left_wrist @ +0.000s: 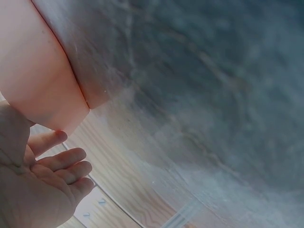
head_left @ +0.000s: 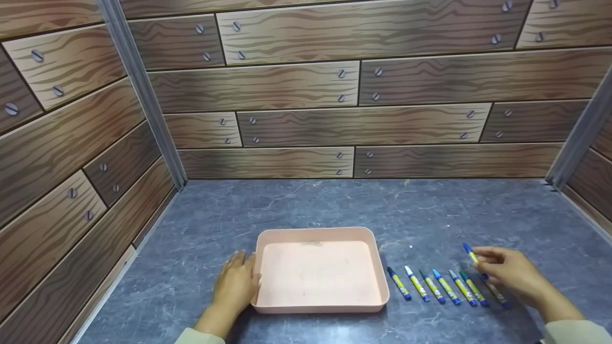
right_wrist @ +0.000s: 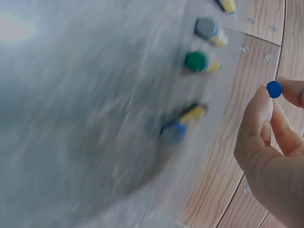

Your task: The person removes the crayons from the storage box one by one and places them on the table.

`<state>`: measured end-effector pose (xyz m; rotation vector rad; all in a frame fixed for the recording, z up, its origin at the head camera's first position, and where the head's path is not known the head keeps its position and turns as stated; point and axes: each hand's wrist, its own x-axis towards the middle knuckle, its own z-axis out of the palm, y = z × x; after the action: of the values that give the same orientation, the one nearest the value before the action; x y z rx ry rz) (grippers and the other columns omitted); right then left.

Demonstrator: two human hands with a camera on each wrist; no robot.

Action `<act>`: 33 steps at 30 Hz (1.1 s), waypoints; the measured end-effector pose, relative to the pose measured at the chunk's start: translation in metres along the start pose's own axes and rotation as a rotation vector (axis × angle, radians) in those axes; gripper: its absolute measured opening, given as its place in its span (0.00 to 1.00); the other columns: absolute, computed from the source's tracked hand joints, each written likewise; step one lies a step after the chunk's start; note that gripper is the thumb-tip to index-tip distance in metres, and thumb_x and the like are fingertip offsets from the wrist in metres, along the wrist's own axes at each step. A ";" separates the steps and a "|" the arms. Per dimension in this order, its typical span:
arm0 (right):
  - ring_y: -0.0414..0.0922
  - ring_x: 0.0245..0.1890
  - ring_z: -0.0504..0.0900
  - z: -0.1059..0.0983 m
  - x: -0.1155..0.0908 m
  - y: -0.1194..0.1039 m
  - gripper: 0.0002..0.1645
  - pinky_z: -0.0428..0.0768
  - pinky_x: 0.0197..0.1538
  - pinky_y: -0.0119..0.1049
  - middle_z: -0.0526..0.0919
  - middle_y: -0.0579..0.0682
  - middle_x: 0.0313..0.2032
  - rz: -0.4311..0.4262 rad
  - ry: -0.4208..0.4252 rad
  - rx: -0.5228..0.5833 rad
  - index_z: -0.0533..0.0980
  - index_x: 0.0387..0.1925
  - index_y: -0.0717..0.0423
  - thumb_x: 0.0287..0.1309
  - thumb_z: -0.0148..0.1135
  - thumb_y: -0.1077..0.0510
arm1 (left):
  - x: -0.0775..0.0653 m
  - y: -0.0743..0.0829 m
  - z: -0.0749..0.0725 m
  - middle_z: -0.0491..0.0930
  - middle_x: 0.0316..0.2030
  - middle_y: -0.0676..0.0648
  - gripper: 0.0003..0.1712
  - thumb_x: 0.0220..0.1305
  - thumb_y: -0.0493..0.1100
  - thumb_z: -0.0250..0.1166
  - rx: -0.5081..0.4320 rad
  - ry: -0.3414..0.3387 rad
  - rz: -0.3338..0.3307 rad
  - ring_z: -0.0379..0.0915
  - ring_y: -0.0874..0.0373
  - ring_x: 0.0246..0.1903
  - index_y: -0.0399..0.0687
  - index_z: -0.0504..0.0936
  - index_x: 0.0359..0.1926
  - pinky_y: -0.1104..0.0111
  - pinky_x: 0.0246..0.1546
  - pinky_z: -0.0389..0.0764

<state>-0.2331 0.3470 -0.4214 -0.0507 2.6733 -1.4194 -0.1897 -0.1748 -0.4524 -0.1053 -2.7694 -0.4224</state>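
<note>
My right hand (head_left: 514, 272) pinches a blue crayon (head_left: 470, 252) with a yellow wrapper between thumb and fingertips, raised over the right end of a row of crayons. In the right wrist view the blue crayon (right_wrist: 274, 89) shows end-on between the fingertips. Beneath that hand a dark crayon (head_left: 497, 294) lies partly covered. At the left side of a pink rectangular tray (head_left: 320, 309), my left hand (head_left: 234, 282) rests against the wall with fingers extended. From the left wrist, the relaxed fingers of the left hand (left_wrist: 52, 175) show beside the tray's corner (left_wrist: 71, 102).
Between the tray and my right hand lies a slanted row of crayons, among them a black one (head_left: 399, 284), a white one (head_left: 417, 284), a light blue one (head_left: 446, 286) and a green one (head_left: 473, 288). Wood-patterned walls (head_left: 296, 86) enclose the grey marbled table (head_left: 287, 200).
</note>
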 end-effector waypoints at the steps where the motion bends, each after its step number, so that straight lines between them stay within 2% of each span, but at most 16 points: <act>1: 0.41 0.38 0.79 -0.002 -0.001 0.002 0.32 0.83 0.39 0.36 0.78 0.62 0.46 -0.002 0.004 -0.005 0.62 0.61 0.76 0.60 0.59 0.62 | 0.000 -0.001 0.000 0.73 0.54 0.28 0.25 0.56 0.41 0.67 -0.002 0.004 0.002 0.66 0.34 0.58 0.33 0.77 0.54 0.46 0.60 0.65; 10: 0.40 0.38 0.79 -0.018 -0.007 0.020 0.32 0.83 0.37 0.37 0.79 0.65 0.45 0.065 0.012 -0.052 0.63 0.60 0.77 0.59 0.61 0.62 | 0.001 -0.003 -0.002 0.73 0.54 0.29 0.25 0.55 0.40 0.67 0.003 0.014 0.006 0.67 0.33 0.57 0.32 0.77 0.54 0.47 0.60 0.66; 14: 0.37 0.34 0.79 -0.020 -0.011 0.030 0.31 0.83 0.34 0.35 0.80 0.67 0.45 0.031 0.030 -0.080 0.64 0.58 0.79 0.57 0.61 0.64 | 0.001 -0.004 -0.003 0.73 0.54 0.29 0.25 0.56 0.40 0.67 0.003 0.006 -0.005 0.67 0.33 0.57 0.32 0.77 0.54 0.47 0.60 0.66; 21: 0.36 0.33 0.77 -0.022 -0.013 0.042 0.32 0.83 0.33 0.36 0.81 0.63 0.42 0.075 0.041 -0.055 0.65 0.57 0.78 0.55 0.63 0.64 | 0.001 -0.006 -0.004 0.73 0.53 0.28 0.25 0.56 0.40 0.67 0.010 0.014 0.009 0.67 0.33 0.57 0.32 0.77 0.54 0.46 0.59 0.66; 33: 0.40 0.29 0.76 -0.019 -0.013 0.047 0.27 0.79 0.25 0.33 0.82 0.56 0.34 0.047 0.052 -0.254 0.70 0.51 0.78 0.51 0.64 0.65 | 0.001 -0.005 -0.003 0.73 0.54 0.28 0.25 0.56 0.40 0.67 0.001 0.025 0.000 0.67 0.32 0.57 0.32 0.77 0.54 0.45 0.59 0.67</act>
<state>-0.2212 0.3904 -0.4484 0.0271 2.8614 -1.0749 -0.1906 -0.1802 -0.4505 -0.0985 -2.7453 -0.4189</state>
